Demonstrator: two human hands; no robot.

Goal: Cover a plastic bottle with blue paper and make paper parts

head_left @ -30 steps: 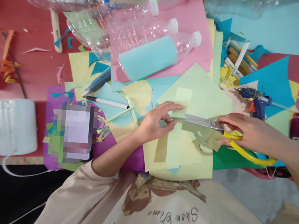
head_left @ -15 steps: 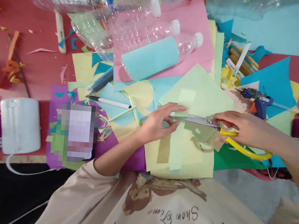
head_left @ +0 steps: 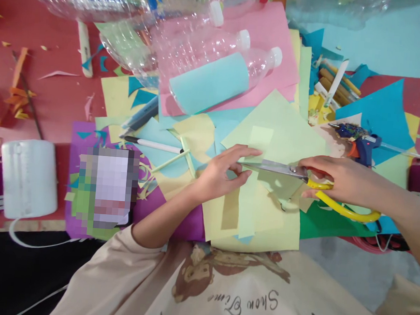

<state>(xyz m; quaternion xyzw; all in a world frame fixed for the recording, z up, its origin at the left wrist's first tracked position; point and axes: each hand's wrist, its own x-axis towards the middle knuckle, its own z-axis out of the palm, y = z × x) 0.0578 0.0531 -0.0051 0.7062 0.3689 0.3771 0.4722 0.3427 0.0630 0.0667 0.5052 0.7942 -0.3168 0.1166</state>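
Note:
My right hand (head_left: 325,176) is closed round the yellow handles of the scissors (head_left: 349,207), whose blades point left. The blades lie across a pale green paper strip (head_left: 247,209). My left hand (head_left: 223,170) pinches that strip by the blade tips, thumb below and fingers above. Under the hands are a pale green sheet (head_left: 277,114) and a pale yellow sheet (head_left: 280,231). The blades look nearly closed.
Behind the hands, a clear bottle wrapped in light blue paper (head_left: 212,82) lies on pink paper (head_left: 274,26), beside other bottles. A glue gun (head_left: 366,143) is at the right. Pens, a blurred phone and a white box (head_left: 30,177) are at the left.
The whole view has shifted very slightly. Both hands, the scissors and the strip keep almost the same positions.

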